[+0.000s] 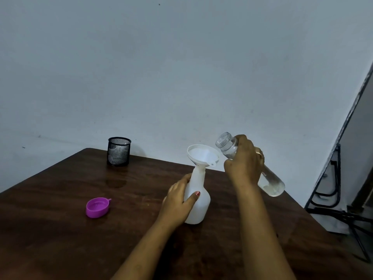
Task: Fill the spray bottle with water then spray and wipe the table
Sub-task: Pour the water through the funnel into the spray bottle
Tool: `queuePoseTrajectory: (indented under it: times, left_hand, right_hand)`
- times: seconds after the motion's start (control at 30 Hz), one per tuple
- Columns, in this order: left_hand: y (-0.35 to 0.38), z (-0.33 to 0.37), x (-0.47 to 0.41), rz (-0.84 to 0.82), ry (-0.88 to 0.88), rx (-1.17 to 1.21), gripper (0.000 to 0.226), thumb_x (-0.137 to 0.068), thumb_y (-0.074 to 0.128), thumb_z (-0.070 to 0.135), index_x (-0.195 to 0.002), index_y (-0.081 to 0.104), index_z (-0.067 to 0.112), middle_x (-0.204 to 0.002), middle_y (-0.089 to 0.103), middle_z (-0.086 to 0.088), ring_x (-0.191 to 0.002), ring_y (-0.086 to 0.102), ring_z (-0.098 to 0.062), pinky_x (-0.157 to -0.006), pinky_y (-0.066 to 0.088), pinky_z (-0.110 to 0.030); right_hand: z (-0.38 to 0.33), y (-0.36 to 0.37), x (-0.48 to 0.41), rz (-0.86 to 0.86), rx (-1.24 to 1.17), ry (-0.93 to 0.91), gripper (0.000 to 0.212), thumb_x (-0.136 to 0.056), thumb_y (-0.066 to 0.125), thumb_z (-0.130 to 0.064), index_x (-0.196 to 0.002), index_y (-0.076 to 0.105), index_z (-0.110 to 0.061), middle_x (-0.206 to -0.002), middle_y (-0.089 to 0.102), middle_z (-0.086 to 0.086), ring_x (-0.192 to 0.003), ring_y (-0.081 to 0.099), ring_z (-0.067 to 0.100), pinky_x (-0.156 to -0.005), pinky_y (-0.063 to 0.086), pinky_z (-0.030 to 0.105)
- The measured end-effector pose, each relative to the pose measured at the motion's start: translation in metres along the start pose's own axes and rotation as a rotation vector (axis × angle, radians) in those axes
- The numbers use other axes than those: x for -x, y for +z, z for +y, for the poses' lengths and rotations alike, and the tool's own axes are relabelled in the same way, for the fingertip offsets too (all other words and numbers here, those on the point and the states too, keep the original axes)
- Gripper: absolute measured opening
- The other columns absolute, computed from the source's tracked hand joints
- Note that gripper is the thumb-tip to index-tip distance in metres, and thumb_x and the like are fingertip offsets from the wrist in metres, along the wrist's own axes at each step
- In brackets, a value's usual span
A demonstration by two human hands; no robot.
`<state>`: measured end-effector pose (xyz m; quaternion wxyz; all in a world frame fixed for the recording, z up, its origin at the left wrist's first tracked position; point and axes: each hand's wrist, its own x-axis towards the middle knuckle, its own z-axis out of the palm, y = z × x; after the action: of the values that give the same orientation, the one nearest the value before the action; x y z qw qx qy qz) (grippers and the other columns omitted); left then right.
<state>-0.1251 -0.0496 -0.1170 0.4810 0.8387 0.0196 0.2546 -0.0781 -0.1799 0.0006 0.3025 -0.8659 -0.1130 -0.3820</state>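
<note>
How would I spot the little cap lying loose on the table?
Start at the dark wooden table. Left of the white bottle that the left hand grips, nearer than the black mesh cup, lies the cap. It is the only purple thing, open side up, with a small tab.

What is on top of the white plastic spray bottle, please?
A white plastic funnel sits in the neck of the white plastic spray bottle. Its spout is hidden inside the neck, and the opaque wall hides any water within.

1 ring (259,153) on right hand (245,160); left thumbnail (197,193) painted pink.
</note>
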Motion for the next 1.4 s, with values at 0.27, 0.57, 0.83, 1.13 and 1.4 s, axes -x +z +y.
queuePoseTrajectory:
  times: [0.27,0.57,0.83,1.13,1.4]
  left_hand:
    - [0.0035,-0.0034,-0.0004,-0.009,0.013,-0.010,0.055,-0.093,0.046,0.041,-0.143,0.025,0.031,-0.146,0.035,0.006,-0.131,0.033,-0.010,-0.107,0.031,-0.034]
    - [0.0053,-0.0056,-0.0010,-0.016,0.045,-0.048,0.055,-0.094,0.043,0.043,-0.144,0.022,0.032,-0.147,0.034,0.008,-0.133,0.030,-0.011,-0.111,0.031,-0.040]
    - [0.0054,-0.0031,-0.0010,-0.012,0.054,-0.071,0.056,-0.094,0.043,0.043,-0.145,0.022,0.031,-0.147,0.034,0.008,-0.133,0.029,-0.010,-0.110,0.031,-0.037]
    - [0.0056,-0.0037,0.0011,-0.018,0.059,-0.060,0.059,-0.091,0.039,0.051,-0.144,0.022,0.031,-0.145,0.036,0.009,-0.131,0.029,-0.008,-0.109,0.030,-0.035]
    - [0.0049,-0.0020,0.0023,-0.016,0.067,-0.075,0.055,-0.095,0.041,0.044,-0.144,0.022,0.030,-0.145,0.035,0.009,-0.131,0.028,-0.007,-0.109,0.029,-0.034]
  right_hand:
    - [0.0018,-0.0025,-0.0024,0.018,0.071,-0.036,0.057,-0.066,0.055,0.008,-0.118,0.053,-0.017,-0.113,0.060,0.006,-0.117,0.049,0.032,-0.118,0.014,0.042]
    - [0.0006,-0.0001,-0.0037,0.037,0.142,-0.098,0.062,-0.070,0.058,0.011,-0.123,0.054,-0.023,-0.115,0.061,0.004,-0.122,0.047,0.029,-0.119,0.008,0.042]
    - [-0.0024,0.0002,-0.0034,0.050,0.174,-0.131,0.064,-0.071,0.058,0.012,-0.122,0.055,-0.026,-0.114,0.062,0.000,-0.122,0.046,0.027,-0.119,0.001,0.042]
    - [-0.0027,-0.0025,-0.0034,0.071,0.210,-0.136,0.064,-0.071,0.053,0.013,-0.120,0.057,-0.028,-0.114,0.061,-0.001,-0.121,0.044,0.028,-0.118,-0.003,0.043]
    - [-0.0052,-0.0032,-0.0020,0.074,0.207,-0.136,0.063,-0.072,0.055,0.013,-0.120,0.057,-0.027,-0.116,0.061,0.000,-0.122,0.044,0.028,-0.118,-0.003,0.043]
